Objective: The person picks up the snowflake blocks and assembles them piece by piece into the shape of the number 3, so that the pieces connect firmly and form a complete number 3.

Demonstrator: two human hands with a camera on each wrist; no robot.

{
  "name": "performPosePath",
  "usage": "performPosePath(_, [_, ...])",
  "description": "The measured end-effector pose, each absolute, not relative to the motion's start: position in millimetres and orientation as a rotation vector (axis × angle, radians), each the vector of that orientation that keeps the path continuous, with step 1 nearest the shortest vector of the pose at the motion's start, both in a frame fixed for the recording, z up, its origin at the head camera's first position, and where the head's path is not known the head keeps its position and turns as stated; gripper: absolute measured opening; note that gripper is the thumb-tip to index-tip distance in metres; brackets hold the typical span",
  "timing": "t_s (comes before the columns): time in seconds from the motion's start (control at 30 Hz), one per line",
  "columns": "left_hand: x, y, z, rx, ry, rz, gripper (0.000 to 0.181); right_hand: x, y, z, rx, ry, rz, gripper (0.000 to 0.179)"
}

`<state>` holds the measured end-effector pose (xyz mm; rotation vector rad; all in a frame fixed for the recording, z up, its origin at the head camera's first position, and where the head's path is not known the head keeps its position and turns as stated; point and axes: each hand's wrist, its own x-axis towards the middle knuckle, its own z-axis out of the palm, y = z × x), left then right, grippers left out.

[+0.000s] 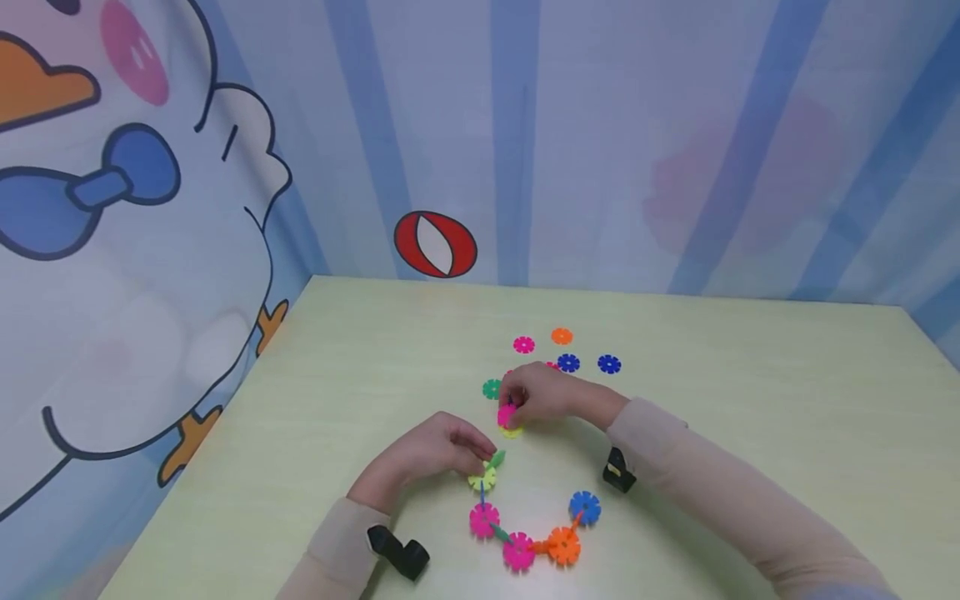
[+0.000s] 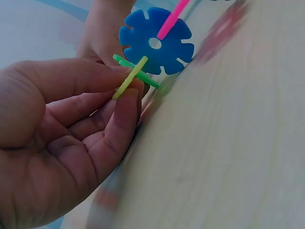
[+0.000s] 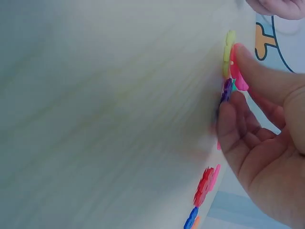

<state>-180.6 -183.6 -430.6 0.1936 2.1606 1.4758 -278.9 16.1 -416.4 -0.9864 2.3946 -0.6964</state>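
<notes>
My left hand point(image 1: 438, 450) pinches a yellow notched disc point(image 2: 129, 78) between thumb and finger. A green disc point(image 2: 138, 71) is slotted into it. From that disc a chain curves toward the front right: a pink disc point(image 1: 484, 521), another pink disc point(image 1: 519, 552), an orange disc point(image 1: 564, 547) and a blue disc point(image 1: 585, 507), joined by edge-on links. Farther back, my right hand point(image 1: 543, 392) holds a loose pink disc point(image 1: 507, 415) at its fingertips. A yellow disc point(image 3: 229, 53) lies beside that pink one, and a dark purple disc point(image 3: 226, 90) is at the fingers.
Loose discs lie past the right hand: pink point(image 1: 523, 344), orange point(image 1: 562, 336), dark blue point(image 1: 609, 364), another dark blue point(image 1: 568, 362) and green point(image 1: 491, 389). Some are partly hidden by the hand. A printed curtain point(image 1: 600, 150) hangs behind the pale table point(image 1: 787, 433).
</notes>
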Motion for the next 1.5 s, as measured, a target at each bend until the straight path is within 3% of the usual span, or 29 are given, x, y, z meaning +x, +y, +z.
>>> performPosePath(0.3, [-182, -185, -431, 0.190, 2.179, 1.468, 0.024, -270, 37, -415, -0.913, 2.333, -0.871, 0.003])
performPosePath(0.53, [-181, -184, -426, 0.168, 2.233, 1.390, 0.026, -260, 45, -418, -0.704, 2.123, -1.067, 0.016])
performPosePath(0.83, [-177, -181, -421, 0.180, 2.256, 1.349, 0.029, -257, 46, -422, -0.717, 2.042, -1.119, 0.018])
performPosePath(1.5, [-176, -174, -427, 0.212, 2.290, 1.373, 0.018, -250, 41, -425, -0.669, 2.008, -1.113, 0.017])
